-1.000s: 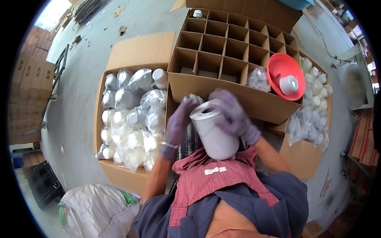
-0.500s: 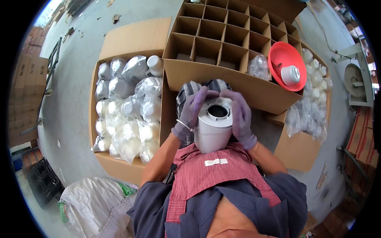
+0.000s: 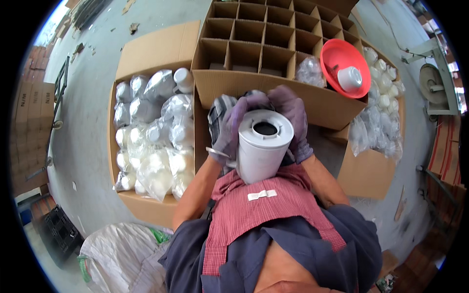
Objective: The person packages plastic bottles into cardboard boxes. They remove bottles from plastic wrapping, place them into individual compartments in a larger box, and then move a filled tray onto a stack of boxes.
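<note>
A white cylindrical canister (image 3: pixel 264 154) stands on my lap, slightly tilted. Its round top has a raised ring around a dark hole. My left hand (image 3: pixel 233 122), in a purple-grey glove, curves around its left side, fingers reaching toward the far rim. On the right and far side, my gloved right hand (image 3: pixel 294 117) cups it, with its fingertips blurred. A white band (image 3: pixel 218 152) crosses my left wrist. Just beyond my hands is a large divided carton (image 3: pixel 273 93), its near compartments bare. A red bowl (image 3: pixel 346 61) rests on its right corner with a small white cup (image 3: pixel 349 78) inside.
On the left, an open carton (image 3: pixel 151 201) holds several plastic-wrapped white containers. Another carton (image 3: pixel 366 173) with wrapped pieces stands at the right. A clear plastic bag (image 3: pixel 310 72) sits in one compartment. A white woven sack (image 3: pixel 122 254) lies at the lower left.
The canister stands more upright, its top turned slightly. My right hand has shifted toward its far side. The cartons appear slightly higher and further left in the picture.
</note>
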The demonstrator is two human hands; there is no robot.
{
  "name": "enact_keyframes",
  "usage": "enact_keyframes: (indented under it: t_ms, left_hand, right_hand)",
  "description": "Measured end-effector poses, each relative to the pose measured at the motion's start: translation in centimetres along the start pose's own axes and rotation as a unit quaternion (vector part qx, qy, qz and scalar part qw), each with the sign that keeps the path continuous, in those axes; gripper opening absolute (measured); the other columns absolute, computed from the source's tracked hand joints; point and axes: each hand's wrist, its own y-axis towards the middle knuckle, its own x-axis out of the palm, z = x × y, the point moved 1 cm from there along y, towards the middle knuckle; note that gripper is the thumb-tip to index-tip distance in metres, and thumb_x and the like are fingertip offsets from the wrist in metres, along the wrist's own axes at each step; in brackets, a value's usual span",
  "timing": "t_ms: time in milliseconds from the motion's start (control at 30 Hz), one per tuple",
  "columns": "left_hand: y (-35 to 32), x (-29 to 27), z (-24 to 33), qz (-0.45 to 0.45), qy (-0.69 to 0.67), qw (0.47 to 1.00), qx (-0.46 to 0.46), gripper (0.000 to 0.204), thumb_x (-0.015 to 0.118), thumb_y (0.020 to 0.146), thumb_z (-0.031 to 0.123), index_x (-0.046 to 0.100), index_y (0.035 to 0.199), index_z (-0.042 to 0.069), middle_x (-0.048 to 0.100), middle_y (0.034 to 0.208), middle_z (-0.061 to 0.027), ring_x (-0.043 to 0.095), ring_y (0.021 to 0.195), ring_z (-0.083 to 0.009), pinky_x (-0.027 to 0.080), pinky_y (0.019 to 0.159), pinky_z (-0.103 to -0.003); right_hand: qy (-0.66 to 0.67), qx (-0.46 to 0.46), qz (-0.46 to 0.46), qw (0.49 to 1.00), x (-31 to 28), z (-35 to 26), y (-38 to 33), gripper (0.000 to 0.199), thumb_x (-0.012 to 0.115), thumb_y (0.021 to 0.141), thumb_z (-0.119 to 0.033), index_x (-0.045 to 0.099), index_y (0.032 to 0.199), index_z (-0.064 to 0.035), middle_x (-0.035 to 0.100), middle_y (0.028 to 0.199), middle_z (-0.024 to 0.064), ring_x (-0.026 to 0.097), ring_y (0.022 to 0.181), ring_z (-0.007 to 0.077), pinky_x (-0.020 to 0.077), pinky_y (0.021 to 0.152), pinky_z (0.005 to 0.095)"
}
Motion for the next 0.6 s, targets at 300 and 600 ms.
enact_keyframes:
  t_ms: [300,600]
  left_hand:
    - [3.0,-0.2,1.5,-0.031,-0.451,0.824,-0.341,0.065,0.032,0.102,0.049,0.066,0.096,-0.005,0.069,0.095,-0.0148,0.065,0.090,-0.0203,0.049,0.091,-0.030]
    - [2.3,-3.0,4.1,0.052,-0.156,0.960,-0.225,0.059,0.032,0.104,0.042,0.068,0.093,-0.003,0.065,0.083,-0.0077,0.060,0.078,-0.0155,0.048,0.078,-0.029]
  right_hand:
    - [-0.104,-0.033,-0.063,0.992,0.2,-3.5,0.4,0.045,0.037,0.104,-0.032,0.052,0.125,0.0043,0.059,0.118,0.0133,0.058,0.108,0.0213,0.0438,0.098,0.0326]
    - [-0.146,-0.019,-0.159,0.976,1.7,-4.8,-1.7,0.042,0.038,0.103,-0.028,0.052,0.126,0.0049,0.059,0.119,0.0156,0.055,0.115,0.0211,0.0410,0.102,0.0325]
